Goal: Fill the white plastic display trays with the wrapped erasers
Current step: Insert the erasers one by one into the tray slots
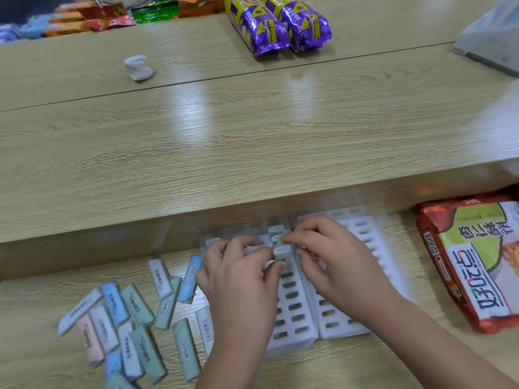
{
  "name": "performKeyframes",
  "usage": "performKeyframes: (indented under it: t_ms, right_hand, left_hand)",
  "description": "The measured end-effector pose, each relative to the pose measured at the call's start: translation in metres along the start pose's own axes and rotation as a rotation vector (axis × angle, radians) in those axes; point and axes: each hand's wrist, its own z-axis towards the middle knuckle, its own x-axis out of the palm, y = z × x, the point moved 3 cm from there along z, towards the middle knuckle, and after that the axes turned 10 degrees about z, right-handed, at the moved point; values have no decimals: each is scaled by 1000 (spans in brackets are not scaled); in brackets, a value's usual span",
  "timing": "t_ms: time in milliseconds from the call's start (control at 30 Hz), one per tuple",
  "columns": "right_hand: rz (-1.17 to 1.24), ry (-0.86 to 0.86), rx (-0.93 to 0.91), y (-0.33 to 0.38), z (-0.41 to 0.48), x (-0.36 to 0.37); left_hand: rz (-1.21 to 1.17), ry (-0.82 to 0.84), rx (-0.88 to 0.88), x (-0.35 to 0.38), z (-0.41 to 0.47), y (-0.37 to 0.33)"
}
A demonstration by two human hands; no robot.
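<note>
Many wrapped erasers (134, 327) lie in a loose pile on the worktop (351, 366), close to the person and on the left. They are blue, green, pink and white. Just past the pile, two white trays (295, 313) sit side by side. Each has rows of little slots, and most of the slots look bare.

Both hands are over the far end of the left tray. The left hand (238, 287) has curled fingers, and its thumb and first finger pinch one white eraser (282, 252) low down. The right hand (334, 262) pinches the top of the same eraser with its fingertips. The picture is blurry, so I cannot tell if the left hand holds anything more. One or two erasers seem to stand in slots just behind.

I think the step is to push this eraser into its slot. To do it well, keep it straight up, line it up with the hole, and press down softly so the wrap does not crumple.

A red noodle packet (471, 262) lies to the right of the trays. Farther off, on the higher worktop (252, 136), sits a small white lump (139, 67). Past that lie two purple packets (278, 23).
</note>
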Motion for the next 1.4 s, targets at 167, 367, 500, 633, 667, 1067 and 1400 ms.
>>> performKeyframes:
  t_ms: [167, 367, 500, 633, 667, 1067, 1400]
  right_hand:
    - [43, 8, 24, -1, -5, 4]
    - [46, -30, 12, 1, -8, 5]
    - [-43, -55, -55, 3, -11, 3]
    - [-170, -82, -128, 4, -17, 4]
    - [-181, -87, -143, 3, -18, 4]
    - [-409, -86, -284, 9, -23, 9]
    - [-165, -124, -67, 122, -29, 88]
  left_hand:
    - [71, -27, 33, 4, -2, -4]
    - [136, -3, 53, 11, -5, -1]
    - [177, 18, 55, 16, -5, -3]
    - [180, 41, 55, 12, -7, -5]
    - [184, 39, 71, 9, -8, -5]
    - [-14, -244, 2, -47, -56, 131]
    - [0, 15, -213, -35, -73, 201]
